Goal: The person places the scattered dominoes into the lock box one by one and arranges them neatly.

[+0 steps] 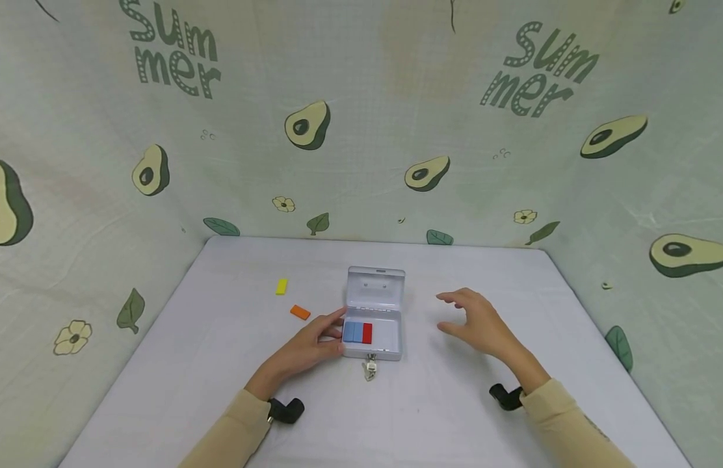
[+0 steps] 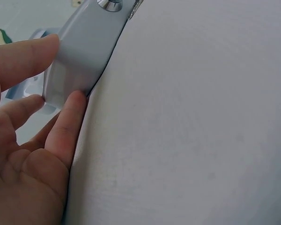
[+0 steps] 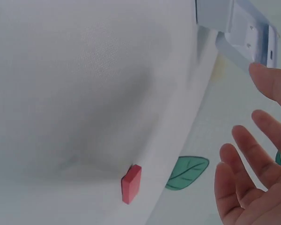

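Note:
A small pale metal lockbox point(image 1: 387, 335) stands with its lid point(image 1: 376, 290) raised. Inside, at its left, lie two light blue blocks point(image 1: 353, 331) beside a red block point(image 1: 367, 333). My left hand point(image 1: 305, 344) rests its fingertips against the box's left side, thumb near the front corner. To the right of the box and apart from it, my right hand point(image 1: 477, 323) hovers with spread, slightly bent fingers and nothing between them. Another red block point(image 3: 131, 183) appears on the table in the right wrist view; in the head view I cannot see it.
Left of the box lie an orange block point(image 1: 300, 312) and, farther back, a yellow block point(image 1: 281, 286). Keys point(image 1: 370, 369) hang from the lock at the box's front. A white cloth covers the table point(image 1: 432, 416); printed curtains point(image 1: 361, 84) enclose its back and sides.

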Available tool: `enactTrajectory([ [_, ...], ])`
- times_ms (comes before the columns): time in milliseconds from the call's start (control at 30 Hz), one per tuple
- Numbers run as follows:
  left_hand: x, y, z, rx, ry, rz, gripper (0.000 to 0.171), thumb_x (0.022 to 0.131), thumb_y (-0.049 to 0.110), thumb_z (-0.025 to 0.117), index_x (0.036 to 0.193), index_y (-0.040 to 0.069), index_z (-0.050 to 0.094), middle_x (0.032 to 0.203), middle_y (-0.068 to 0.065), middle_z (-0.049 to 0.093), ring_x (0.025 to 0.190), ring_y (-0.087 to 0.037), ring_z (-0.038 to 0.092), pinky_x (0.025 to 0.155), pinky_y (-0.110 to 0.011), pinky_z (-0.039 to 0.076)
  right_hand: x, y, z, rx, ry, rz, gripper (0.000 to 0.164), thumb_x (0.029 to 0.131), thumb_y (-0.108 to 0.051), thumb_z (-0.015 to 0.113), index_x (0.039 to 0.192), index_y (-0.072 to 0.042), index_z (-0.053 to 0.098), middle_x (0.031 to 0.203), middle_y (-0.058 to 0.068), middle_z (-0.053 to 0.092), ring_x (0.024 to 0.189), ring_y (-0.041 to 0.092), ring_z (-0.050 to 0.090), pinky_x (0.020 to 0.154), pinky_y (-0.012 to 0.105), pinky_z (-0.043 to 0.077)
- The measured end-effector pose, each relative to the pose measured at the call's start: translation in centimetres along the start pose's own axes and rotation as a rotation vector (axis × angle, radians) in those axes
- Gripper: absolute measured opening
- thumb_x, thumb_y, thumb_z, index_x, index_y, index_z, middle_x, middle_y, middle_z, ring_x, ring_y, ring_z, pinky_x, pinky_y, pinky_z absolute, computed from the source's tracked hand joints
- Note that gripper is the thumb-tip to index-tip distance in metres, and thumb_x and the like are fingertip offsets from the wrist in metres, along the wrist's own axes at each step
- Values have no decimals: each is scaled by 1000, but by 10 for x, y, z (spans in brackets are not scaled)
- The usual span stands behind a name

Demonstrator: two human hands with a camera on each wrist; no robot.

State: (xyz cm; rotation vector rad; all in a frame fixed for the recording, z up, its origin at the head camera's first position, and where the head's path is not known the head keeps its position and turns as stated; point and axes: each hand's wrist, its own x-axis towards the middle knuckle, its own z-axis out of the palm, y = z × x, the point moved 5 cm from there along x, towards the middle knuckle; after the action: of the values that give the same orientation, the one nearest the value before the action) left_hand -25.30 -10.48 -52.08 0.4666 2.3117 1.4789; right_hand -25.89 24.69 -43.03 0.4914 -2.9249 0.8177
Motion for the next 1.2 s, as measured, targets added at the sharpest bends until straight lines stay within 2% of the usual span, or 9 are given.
enactTrajectory([
  [167,-1,0,0,-3,-1,-8,79,100,34,75,167,31,35,156,-3,49,131,-22,54,112,-43,50,-1,15,-5,0,1,17,56,89,-18,87,141,-8,67,132,16,67,113,39,64,84,47,57],
  [433,-1,0,0,-9,-2,-5,79,100,33,76,167,31,35,156,-3,50,131,-22,55,111,-42,50,-3,33,-8,-18,18,46,59,88,-19,89,141,-7,66,134,19,65,115,40,63,96,60,56],
  [967,0,-1,0,-2,8,-8,78,99,34,76,167,32,36,155,-3,50,131,-22,55,111,-45,50,-5,70,-8,-49,5,85,59,87,-19,88,139,-1,67,127,21,66,109,38,62,90,55,54],
  [1200,-1,0,0,-5,1,-9,78,99,34,76,167,31,36,156,-3,50,131,-21,55,112,-43,49,-5,85,-6,-65,0,107,58,87,-19,88,137,0,67,124,22,67,108,38,63,91,57,55],
])
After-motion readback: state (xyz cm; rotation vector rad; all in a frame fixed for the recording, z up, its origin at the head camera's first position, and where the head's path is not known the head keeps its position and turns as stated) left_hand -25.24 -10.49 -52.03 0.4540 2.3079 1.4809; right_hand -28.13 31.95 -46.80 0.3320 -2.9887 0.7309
